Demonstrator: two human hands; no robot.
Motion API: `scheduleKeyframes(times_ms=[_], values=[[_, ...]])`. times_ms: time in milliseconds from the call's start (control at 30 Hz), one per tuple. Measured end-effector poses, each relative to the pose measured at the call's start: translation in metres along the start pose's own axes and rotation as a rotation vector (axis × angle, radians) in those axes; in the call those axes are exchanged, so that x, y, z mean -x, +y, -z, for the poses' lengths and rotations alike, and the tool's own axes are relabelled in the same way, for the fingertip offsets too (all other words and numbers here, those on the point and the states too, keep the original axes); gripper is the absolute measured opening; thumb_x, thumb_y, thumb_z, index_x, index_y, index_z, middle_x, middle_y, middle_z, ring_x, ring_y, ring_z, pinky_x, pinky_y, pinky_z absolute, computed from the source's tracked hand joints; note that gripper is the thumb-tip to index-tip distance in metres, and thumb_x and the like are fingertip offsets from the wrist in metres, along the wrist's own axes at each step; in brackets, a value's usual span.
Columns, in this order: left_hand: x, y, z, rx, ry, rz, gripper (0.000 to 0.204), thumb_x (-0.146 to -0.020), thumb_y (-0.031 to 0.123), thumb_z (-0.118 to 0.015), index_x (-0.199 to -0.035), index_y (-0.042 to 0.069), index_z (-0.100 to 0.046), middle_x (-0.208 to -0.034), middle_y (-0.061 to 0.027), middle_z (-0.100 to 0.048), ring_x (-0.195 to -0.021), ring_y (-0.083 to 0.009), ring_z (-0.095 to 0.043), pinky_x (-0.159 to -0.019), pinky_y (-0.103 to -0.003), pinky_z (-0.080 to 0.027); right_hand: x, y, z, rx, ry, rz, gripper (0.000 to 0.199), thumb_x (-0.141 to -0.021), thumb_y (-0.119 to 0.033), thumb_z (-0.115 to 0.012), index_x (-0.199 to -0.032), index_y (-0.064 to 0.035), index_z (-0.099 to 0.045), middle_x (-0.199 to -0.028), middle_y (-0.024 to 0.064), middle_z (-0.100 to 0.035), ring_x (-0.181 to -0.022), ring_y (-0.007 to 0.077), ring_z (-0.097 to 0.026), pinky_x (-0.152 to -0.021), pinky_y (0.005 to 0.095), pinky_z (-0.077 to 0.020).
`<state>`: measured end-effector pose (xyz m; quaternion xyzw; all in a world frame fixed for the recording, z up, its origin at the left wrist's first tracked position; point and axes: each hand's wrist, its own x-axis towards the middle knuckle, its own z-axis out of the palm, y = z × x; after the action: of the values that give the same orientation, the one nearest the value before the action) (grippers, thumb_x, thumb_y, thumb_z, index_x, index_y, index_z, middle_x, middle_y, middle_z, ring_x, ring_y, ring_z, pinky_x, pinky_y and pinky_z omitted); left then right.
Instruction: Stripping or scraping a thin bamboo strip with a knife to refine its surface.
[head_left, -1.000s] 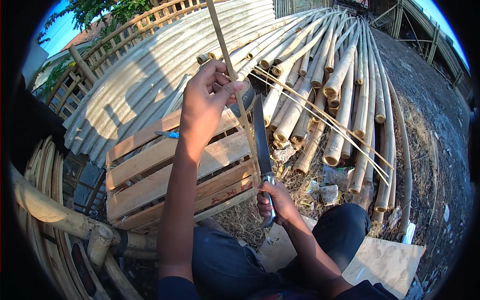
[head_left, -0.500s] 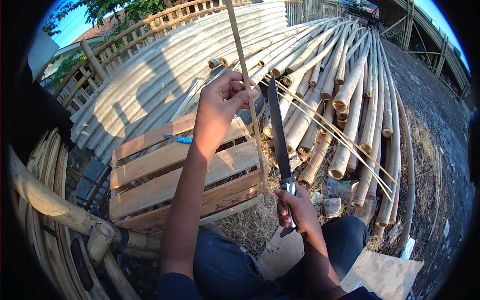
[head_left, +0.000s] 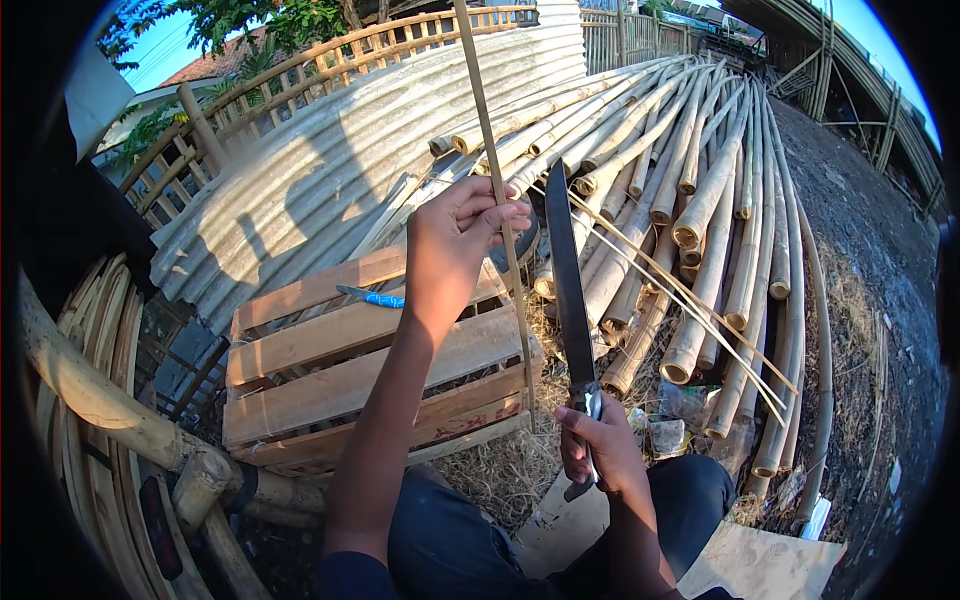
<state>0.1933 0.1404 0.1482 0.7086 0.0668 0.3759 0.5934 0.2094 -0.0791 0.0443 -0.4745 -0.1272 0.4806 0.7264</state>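
My left hand pinches a long, thin bamboo strip between thumb and fingers. The strip stands nearly upright, its top passing out of view and its lower end hanging past the front of a wooden crate. In my right hand is the handle of a large machete, its dark blade pointing up and away from me. Blade and strip are apart, with the blade to the right. A small knife with a blue handle lies on top of the slatted wooden crate, left of my left forearm.
A big stack of bamboo poles spreads ahead and right, with thin pale strips across it. Corrugated sheets lie behind the crate. A thick bamboo rail and split bamboo pieces stand at left. Cardboard lies by my knee.
The view has tilted slightly, so the scene sits a bit lower. Both hands keep their grips on the bamboo strip and the machete, and the blade stays apart from the strip.
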Motion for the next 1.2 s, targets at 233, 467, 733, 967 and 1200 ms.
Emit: scheduleKeyframes(times_ms=[233, 467, 733, 967, 1200], values=[[0.009, 0.005, -0.007, -0.164, 0.054, -0.119, 0.011, -0.092, -0.001, -0.051, -0.100, -0.008, -0.054, -0.094, -0.0190, -0.068, -0.089, -0.0211, -0.069, -0.077, -0.028, -0.056, 0.001, 0.002, -0.003, 0.042, -0.012, 0.026, 0.021, -0.087, -0.010, -0.063, -0.086, -0.0040, -0.042, -0.049, 0.0023, -0.045, -0.032, 0.0114, -0.041, -0.030, 0.0266, -0.0337], [0.015, 0.010, -0.010, -0.122, -0.092, -0.084, 0.015, -0.096, -0.003, -0.037, -0.104, -0.004, -0.051, -0.104, -0.0196, -0.065, -0.102, -0.0257, -0.065, -0.091, -0.035, -0.053, -0.001, 0.004, 0.000, 0.024, 0.004, 0.023, 0.021, -0.087, -0.010, -0.063, -0.086, -0.0040, -0.042, -0.049, 0.0026, -0.045, -0.031, 0.0121, -0.042, -0.030, 0.0270, -0.0340], [0.016, 0.012, -0.005, 0.076, -0.219, -0.053, 0.019, -0.096, -0.004, -0.034, -0.102, -0.003, -0.052, -0.100, -0.0176, -0.065, -0.097, -0.0236, -0.066, -0.089, -0.034, -0.053, 0.002, 0.002, -0.002, -0.014, -0.004, 0.020, 0.022, -0.086, -0.010, -0.063, -0.085, -0.0042, -0.042, -0.049, 0.0026, -0.045, -0.031, 0.0118, -0.041, -0.030, 0.0265, -0.0335], [0.010, 0.007, -0.001, 0.078, -0.138, 0.010, 0.012, -0.094, -0.001, -0.047, -0.103, -0.003, -0.054, -0.095, -0.0157, -0.066, -0.092, -0.0234, -0.067, -0.082, -0.033, -0.056, 0.002, 0.000, 0.000, 0.002, 0.008, 0.026, 0.021, -0.087, -0.012, -0.062, -0.085, -0.0041, -0.042, -0.048, 0.0028, -0.044, -0.031, 0.0118, -0.041, -0.030, 0.0264, -0.0334], [0.008, 0.000, 0.011, -0.157, -0.022, -0.061, 0.011, -0.085, -0.001, -0.063, -0.095, -0.003, -0.059, -0.080, -0.0094, -0.064, -0.076, -0.0139, -0.066, -0.072, -0.030, -0.059, 0.007, 0.003, -0.008, -0.103, -0.057, 0.008, 0.030, -0.094, -0.031, -0.055, -0.088, -0.0037, -0.045, -0.047, 0.0046, -0.042, -0.030, 0.0132, -0.037, -0.030, 0.0276, -0.0312]])
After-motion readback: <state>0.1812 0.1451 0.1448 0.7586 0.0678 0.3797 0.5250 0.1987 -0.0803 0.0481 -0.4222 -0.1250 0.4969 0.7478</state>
